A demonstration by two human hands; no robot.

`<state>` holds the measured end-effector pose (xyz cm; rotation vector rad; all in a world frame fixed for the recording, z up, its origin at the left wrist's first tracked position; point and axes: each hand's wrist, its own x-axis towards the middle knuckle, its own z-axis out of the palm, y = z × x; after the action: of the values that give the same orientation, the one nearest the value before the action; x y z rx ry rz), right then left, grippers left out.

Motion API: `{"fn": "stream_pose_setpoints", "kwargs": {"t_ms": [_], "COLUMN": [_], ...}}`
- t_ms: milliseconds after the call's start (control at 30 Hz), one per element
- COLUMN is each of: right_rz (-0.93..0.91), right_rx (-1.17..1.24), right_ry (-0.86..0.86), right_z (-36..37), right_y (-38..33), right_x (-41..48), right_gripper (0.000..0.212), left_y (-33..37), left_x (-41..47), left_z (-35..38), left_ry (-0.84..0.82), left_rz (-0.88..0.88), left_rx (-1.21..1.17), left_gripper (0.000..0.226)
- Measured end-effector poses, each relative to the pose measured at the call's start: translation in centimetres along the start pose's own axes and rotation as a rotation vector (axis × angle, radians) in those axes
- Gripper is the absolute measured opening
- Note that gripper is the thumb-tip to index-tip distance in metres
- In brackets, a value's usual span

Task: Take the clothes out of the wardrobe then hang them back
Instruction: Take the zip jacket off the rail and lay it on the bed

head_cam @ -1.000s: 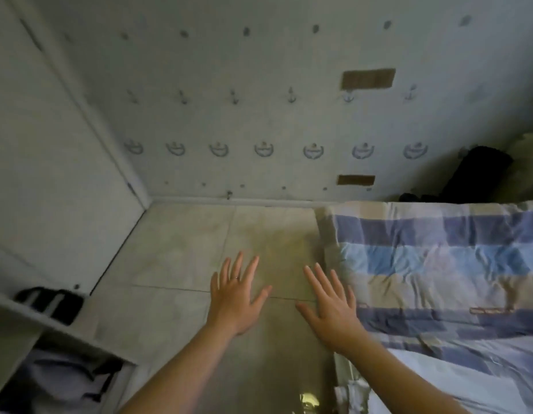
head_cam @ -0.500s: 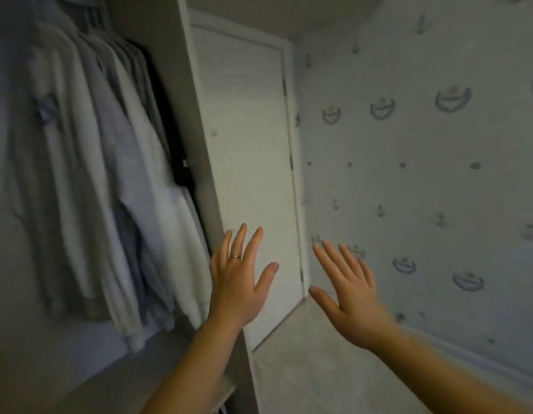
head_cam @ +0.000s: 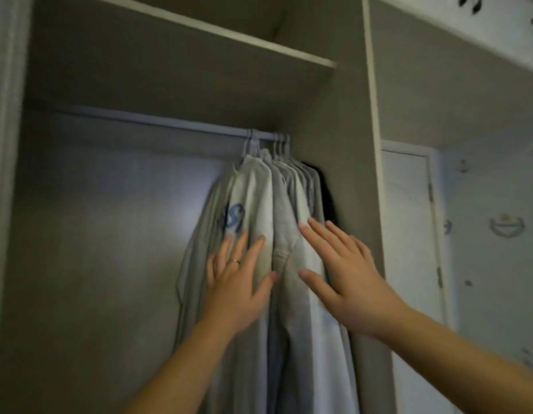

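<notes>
The lower edge cuts off the hems of the clothes [head_cam: 292,210], and you cannot count the hangers [head_cam: 266,144], packed tight at the right end of the rail [head_cam: 157,121]. A dark garment [head_cam: 327,201] at the far right is almost wholly hidden behind the pale ones, and the blue print [head_cam: 233,218] on the leftmost piece is creased and blurred beyond reading. Your left hand [head_cam: 238,285] and right hand [head_cam: 349,282] cover part of the cloth; whether their straight fingers touch it cannot be told.
</notes>
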<state>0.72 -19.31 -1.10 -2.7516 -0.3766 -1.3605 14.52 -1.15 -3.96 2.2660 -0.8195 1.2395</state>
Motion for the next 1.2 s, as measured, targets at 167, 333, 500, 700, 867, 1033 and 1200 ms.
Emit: {"fn": "stream_pose_setpoints", "kwargs": {"t_ms": [167,333,500,700,867,1033,1200], "right_rz": [-0.069,-0.059,-0.002,0.074,0.131,0.247,0.441], "right_rx": [-0.018,-0.093,-0.275,-0.444,-0.504,-0.285,-0.017], "right_ry": [0.047,0.113,0.073,-0.016,-0.005,0.026,-0.048], "right_z": [2.0,2.8,3.9,5.9,6.8,6.6,5.8], "right_y": [0.6,2.1,3.5,3.5,2.1,1.2,0.4], "right_x": [10.4,20.9,28.4,33.1,34.6,36.9,38.1], "right_gripper": [0.067,0.063,0.060,0.055,0.042,0.017,0.030], "left_y": [-6.4,-10.1,-11.8,-13.4,-14.1,-14.4,-14.4], "left_x": [5.8,11.4,15.2,20.1,23.6,25.6,25.9], "left_z": [-0.7,0.0,1.9,4.3,4.9,5.8,6.0], "left_ry": [-0.060,-0.111,-0.198,-0.232,-0.214,-0.198,-0.194], "left_rz": [-0.005,-0.092,-0.138,-0.150,-0.155,-0.125,-0.106], "left_rx": [0.240,0.237,0.169,0.003,-0.191,-0.427,-0.573], "left_gripper": [0.081,0.084,0.071,0.072,0.073,0.088,0.075]}}
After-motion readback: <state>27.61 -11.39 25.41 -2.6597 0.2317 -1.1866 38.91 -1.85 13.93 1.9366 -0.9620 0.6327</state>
